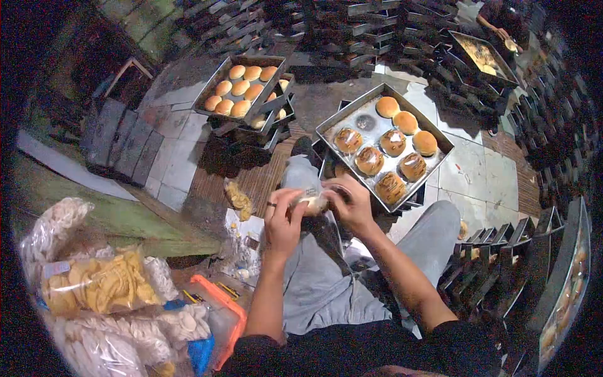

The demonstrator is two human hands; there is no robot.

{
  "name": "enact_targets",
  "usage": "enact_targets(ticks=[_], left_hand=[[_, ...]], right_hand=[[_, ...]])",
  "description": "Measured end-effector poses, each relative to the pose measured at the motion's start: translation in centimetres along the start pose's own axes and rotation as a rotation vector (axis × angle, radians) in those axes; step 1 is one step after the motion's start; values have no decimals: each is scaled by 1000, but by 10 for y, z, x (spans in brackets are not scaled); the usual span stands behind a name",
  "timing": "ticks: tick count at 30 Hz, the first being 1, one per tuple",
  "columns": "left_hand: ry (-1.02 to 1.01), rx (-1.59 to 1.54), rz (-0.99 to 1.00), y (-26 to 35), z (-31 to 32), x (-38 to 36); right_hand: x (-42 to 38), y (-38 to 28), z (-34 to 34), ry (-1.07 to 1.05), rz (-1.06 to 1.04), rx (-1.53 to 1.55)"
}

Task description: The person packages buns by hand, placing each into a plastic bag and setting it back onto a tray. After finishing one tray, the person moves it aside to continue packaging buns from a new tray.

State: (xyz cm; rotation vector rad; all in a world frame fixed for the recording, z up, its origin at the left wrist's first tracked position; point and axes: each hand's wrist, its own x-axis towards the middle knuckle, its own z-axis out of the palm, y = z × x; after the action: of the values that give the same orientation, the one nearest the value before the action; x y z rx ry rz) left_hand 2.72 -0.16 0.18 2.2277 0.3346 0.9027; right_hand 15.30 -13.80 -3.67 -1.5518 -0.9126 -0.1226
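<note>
Over my lap I hold a small bun in a clear plastic wrapper between both hands. My left hand has its fingers closed on the wrapper's left side and wears a dark ring. My right hand pinches the wrapper's other side. Just beyond the right hand is a metal tray with three plain golden buns along its far right side. Several wrapped buns with brown print fill the nearer part. A dark round mark shows on the tray's floor.
A stack of trays with golden buns stands ahead on the left. Plastic bags of yellow and pale pieces lie at lower left beside an orange-edged container. Another person's hand is near a far tray. Dark trays crowd the right.
</note>
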Motion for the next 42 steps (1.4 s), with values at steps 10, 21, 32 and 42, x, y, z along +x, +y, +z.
enact_targets(ticks=[10,21,32,42], left_hand=[[86,-491,-350,-23,-1,-12],[72,-73,-243,-39,1,38],[-78,-552,-925,-14,1,-43],[-508,49,-156,-7,93,-91]], right_hand=[[-15,3,-27,61,583,331],[34,53,-4,-48,826,544],[-67,70,49,-28,1129,663],[30,165,-48,25,1214,722]])
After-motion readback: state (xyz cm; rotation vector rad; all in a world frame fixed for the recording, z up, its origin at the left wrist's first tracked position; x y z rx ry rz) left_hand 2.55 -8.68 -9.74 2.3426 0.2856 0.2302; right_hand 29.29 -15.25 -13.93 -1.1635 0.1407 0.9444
